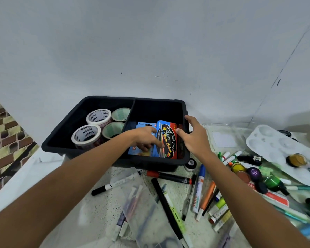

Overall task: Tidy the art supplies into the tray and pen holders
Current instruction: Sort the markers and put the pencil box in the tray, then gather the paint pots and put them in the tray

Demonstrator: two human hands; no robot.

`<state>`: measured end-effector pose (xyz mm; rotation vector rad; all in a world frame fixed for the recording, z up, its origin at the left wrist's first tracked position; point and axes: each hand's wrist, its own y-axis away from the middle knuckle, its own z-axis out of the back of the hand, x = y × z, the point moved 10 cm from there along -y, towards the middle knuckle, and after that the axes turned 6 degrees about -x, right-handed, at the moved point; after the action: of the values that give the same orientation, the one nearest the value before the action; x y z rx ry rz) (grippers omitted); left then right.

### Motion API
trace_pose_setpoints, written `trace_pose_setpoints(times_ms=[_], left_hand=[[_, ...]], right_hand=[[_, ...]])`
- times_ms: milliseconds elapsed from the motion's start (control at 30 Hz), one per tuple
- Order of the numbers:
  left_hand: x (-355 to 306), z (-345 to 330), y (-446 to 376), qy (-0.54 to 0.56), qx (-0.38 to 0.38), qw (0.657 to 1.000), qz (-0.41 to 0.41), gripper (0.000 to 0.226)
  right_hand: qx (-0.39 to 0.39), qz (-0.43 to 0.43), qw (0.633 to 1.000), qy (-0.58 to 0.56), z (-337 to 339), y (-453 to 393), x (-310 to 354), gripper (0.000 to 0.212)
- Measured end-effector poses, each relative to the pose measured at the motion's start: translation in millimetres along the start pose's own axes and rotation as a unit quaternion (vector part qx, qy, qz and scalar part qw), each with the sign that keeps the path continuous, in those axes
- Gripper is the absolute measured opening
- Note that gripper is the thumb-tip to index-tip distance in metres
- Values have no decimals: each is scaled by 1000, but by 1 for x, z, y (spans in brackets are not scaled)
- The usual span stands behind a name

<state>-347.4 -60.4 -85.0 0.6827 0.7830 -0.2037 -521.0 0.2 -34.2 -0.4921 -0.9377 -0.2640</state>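
Two bare forearms are seen, with no sleeve covering either up to the frame's lower edge. The bare left hand (pixel 145 138) and the bare right hand (pixel 195 138) are shown without gloves. No ring, watch or bracelet is seen on the wrists or visible fingers. The fingernails are kept short and unpainted.

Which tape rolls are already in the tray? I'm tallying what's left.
All four tape rolls in view stand inside the black tray, in its left compartment; none shows on the table.
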Motion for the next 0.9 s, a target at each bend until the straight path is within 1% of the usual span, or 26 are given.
trace_pose_setpoints(times_ms=[100, 200, 267, 300, 400, 467, 533, 567, 600, 667, 733, 800, 833, 900], left_hand=[[-2, 4, 1, -51, -26, 998, -16, 79], [-10, 4, 13, -77, -38, 995, -42, 67], [-24, 7, 28, -90, -64, 990, -86, 61], [-32, 10, 38, -107, -91, 983, -117, 59], [-56, 17, 81, -155, -183, 946, -219, 53], [-66, 18, 116, -162, -230, 915, -288, 45], [-68, 15, 150, -167, -261, 887, -341, 38], [-66, 13, 166, -173, -269, 877, -359, 35], [-61, 9, 178, -179, -271, 870, -370, 33], [-41, -1, 197, -188, -265, 869, -372, 32], [-12, -9, 207, -195, -269, 878, -345, 35], [21, -15, 209, -204, -276, 891, -298, 46], [35, -17, 209, -208, -279, 896, -275, 55], [59, -21, 205, -215, -282, 906, -232, 73]], right_hand=[[0, 4, 1000, 2, 1, 0, 1, 55], [-2, 10, 1000, 2, 4, 3, 4, 46], [-8, 18, 1000, 14, 7, 4, 7, 37], [-7, 22, 999, 23, 8, 5, 9, 34], [16, 45, 997, 53, 9, 10, 21, 31], [49, 77, 991, 99, 8, 19, 31, 31], [100, 104, 975, 168, 5, 38, 39, 33], [111, 123, 966, 198, 5, 52, 44, 33], [104, 154, 958, 218, 8, 68, 52, 32], [55, 249, 943, 213, 21, 109, 79, 27], [26, 336, 928, 162, 31, 156, 101, 22], [64, 376, 916, 122, 27, 198, 107, 24], [99, 379, 911, 128, 19, 216, 104, 32], [197, 339, 901, 186, -2, 245, 89, 60]])
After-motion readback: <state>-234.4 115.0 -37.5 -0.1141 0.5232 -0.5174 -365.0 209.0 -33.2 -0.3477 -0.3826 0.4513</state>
